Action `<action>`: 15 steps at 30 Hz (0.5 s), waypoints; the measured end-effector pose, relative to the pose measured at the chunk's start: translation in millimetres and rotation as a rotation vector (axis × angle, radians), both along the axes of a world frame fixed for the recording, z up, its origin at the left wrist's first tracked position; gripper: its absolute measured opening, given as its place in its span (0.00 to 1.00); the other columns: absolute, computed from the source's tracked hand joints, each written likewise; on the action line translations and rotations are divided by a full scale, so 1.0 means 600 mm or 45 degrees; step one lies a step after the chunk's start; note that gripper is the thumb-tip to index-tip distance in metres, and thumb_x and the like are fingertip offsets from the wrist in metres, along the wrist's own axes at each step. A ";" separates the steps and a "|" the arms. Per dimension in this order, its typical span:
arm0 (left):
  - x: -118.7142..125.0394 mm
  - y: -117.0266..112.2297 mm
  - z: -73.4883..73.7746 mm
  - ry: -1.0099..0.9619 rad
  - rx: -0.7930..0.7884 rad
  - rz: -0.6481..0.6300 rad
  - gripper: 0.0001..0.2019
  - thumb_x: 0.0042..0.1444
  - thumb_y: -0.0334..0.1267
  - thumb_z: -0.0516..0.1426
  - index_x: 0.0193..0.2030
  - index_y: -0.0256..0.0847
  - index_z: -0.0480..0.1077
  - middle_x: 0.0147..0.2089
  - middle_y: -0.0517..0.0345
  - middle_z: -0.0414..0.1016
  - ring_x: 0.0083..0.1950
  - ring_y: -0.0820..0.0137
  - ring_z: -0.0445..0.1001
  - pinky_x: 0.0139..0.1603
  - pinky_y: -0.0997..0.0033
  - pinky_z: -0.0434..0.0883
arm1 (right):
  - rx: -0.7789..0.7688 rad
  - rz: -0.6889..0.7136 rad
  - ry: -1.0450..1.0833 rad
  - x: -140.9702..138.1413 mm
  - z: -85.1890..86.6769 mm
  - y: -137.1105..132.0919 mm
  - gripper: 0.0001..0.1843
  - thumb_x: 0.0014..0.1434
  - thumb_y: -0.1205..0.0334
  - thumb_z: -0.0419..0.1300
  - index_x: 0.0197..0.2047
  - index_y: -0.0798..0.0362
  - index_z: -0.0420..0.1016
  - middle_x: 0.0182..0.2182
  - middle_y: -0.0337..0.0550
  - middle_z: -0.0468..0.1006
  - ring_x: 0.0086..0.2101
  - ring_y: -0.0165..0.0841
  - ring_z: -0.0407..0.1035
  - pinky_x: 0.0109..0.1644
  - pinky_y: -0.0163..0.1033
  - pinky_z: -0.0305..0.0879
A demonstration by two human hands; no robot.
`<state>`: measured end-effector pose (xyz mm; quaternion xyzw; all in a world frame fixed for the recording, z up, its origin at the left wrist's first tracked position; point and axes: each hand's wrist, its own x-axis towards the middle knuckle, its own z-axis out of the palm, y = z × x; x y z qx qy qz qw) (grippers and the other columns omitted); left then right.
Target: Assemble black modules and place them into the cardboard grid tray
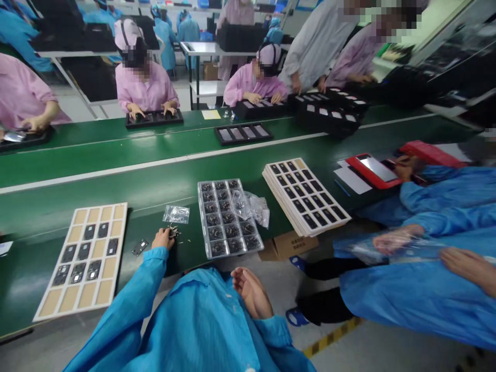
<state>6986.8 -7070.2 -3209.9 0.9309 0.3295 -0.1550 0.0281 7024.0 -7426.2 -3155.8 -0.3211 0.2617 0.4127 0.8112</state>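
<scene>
Notably, left hand (161,238), grip narrow, hold unclear, against a loose heap of small metal parts (174,232) on the green conveyor belt (116,170), right hand (251,292) curled and empty; parts liable to scatter if brushed by a sleeve (143,289).

This is an electronics factory floor. A long green conveyor worktop (116,173) runs between rows of workers in pink smocks (143,88) and blue smocks (445,191), most with caps. It carries black trays (244,134) of small panels and a clear plastic tray (228,217) of dark electronic parts. More benches (197,48) stand behind.
</scene>
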 end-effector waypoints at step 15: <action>-0.120 -0.103 -0.022 -0.336 -0.204 -0.144 0.14 0.57 0.40 0.49 0.43 0.38 0.72 0.45 0.47 0.74 0.49 0.62 0.72 0.55 0.62 0.69 | -0.739 0.341 -0.870 0.028 -0.063 0.015 0.12 0.49 0.60 0.64 0.39 0.53 0.76 0.45 0.49 0.76 0.36 0.36 0.69 0.45 0.43 0.63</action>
